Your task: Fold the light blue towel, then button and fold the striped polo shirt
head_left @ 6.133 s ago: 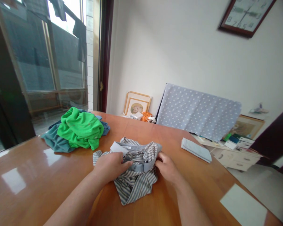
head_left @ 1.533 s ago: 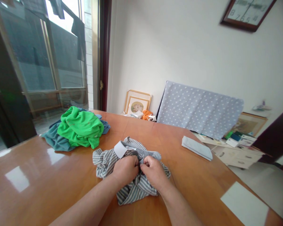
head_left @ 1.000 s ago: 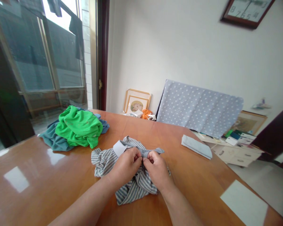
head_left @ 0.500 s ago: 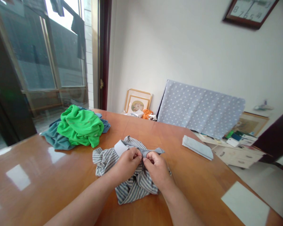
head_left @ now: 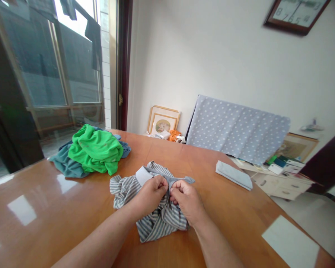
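A grey-and-white striped shirt with a plain pale collar lies crumpled on the wooden table. My left hand pinches the shirt's cloth just right of the collar. Close beside it, my right hand has its fingers closed on the grey edge of the same shirt. A narrow gap separates the two hands, with the grey trim showing between them. My fingers cover whatever small part of the cloth they hold.
A heap with a green garment on top lies at the table's left. A folded light-grey cloth and a white sheet lie on the right. Behind the table stand a polka-dot cover and a white drawer cabinet.
My right hand's fingers have shifted slightly, opening a small gap from the left hand. The grey trim at the right has moved a little. The left hand has barely moved.
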`<move>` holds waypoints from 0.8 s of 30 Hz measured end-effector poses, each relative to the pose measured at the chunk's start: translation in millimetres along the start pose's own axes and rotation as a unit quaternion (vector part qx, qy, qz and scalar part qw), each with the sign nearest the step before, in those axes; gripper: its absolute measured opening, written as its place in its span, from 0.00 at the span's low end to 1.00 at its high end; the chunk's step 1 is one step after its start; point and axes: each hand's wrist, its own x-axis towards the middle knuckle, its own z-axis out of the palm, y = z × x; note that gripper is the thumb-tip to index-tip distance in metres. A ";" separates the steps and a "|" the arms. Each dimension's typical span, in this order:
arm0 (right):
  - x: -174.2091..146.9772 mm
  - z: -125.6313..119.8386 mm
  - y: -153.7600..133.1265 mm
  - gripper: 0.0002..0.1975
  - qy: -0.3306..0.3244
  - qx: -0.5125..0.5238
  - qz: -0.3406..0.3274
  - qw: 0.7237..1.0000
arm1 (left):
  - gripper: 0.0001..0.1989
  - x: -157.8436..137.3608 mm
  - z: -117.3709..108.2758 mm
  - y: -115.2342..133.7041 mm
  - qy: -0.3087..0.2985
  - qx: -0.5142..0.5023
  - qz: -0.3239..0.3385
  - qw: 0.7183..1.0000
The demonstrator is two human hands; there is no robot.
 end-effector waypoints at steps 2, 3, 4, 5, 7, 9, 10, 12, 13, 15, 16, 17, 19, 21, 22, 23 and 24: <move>0.2 -0.4 0.4 0.07 -0.005 -0.002 -0.010 1.000 | 0.05 -0.7 0.2 0.3 -0.007 -0.024 -0.010 1.000; 0.3 -0.6 0.7 0.07 -0.008 -0.004 -0.015 1.000 | 0.05 -1.2 0.3 0.3 -0.009 -0.040 -0.015 0.999; 0.4 -0.8 1.1 0.07 -0.010 -0.007 -0.021 1.000 | 0.05 -1.6 0.5 0.3 -0.012 -0.057 -0.018 0.998; 0.5 -1.0 1.5 0.07 -0.012 -0.009 -0.027 1.000 | 0.05 -2.1 0.6 0.3 -0.014 -0.074 -0.021 0.997; 0.4 -1.0 2.2 0.06 -0.014 -0.016 -0.042 0.999 | 0.05 -2.9 0.6 0.7 -0.019 -0.104 -0.029 0.994; -0.1 -0.3 2.4 0.04 -0.013 -0.026 -0.061 0.998 | 0.04 -3.8 0.3 1.8 -0.021 -0.122 -0.044 0.991; -0.5 0.3 2.3 0.04 -0.012 -0.033 -0.070 0.997 | 0.03 -4.1 0.0 2.7 -0.023 -0.125 -0.052 0.990; -1.4 1.8 1.5 0.04 -0.008 -0.048 -0.089 0.995 | 0.03 -4.7 -0.7 4.3 -0.024 -0.128 -0.064 0.989; -1.9 2.6 1.0 0.04 -0.008 -0.054 -0.097 0.994 | 0.03 -4.7 -1.0 4.7 -0.025 -0.126 -0.068 0.989; -2.5 4.2 0.4 0.05 -0.009 -0.064 -0.109 0.992 | 0.03 -4.1 -1.2 4.0 -0.021 -0.115 -0.071 0.991; -2.6 4.8 0.5 0.05 -0.009 -0.069 -0.114 0.991 | 0.03 -3.4 -1.0 2.7 -0.016 -0.105 -0.069 0.992; -2.5 5.2 1.0 0.05 -0.010 -0.073 -0.118 0.990 | 0.04 -2.6 -0.8 0.8 -0.010 -0.094 -0.063 0.994; -1.9 5.5 2.8 0.06 -0.014 -0.076 -0.118 0.990 | 0.03 -0.6 0.0 -3.6 0.001 -0.073 -0.047 0.996; -0.9 5.4 5.2 0.05 -0.019 -0.073 -0.113 0.991 | 0.01 1.0 0.8 -7.1 0.009 -0.064 -0.037 0.997; -0.5 5.3 6.3 0.05 -0.022 -0.071 -0.111 0.991 | 0.02 1.3 1.2 -7.9 0.011 -0.068 -0.036 0.997; -0.1 5.2 7.3 0.05 -0.023 -0.069 -0.110 0.991 | 0.03 1.3 1.4 -7.7 0.013 -0.077 -0.038 0.996; 0.1 5.3 8.1 0.05 -0.024 -0.068 -0.110 0.991 | 0.04 0.9 1.6 -6.6 0.016 -0.090 -0.042 0.995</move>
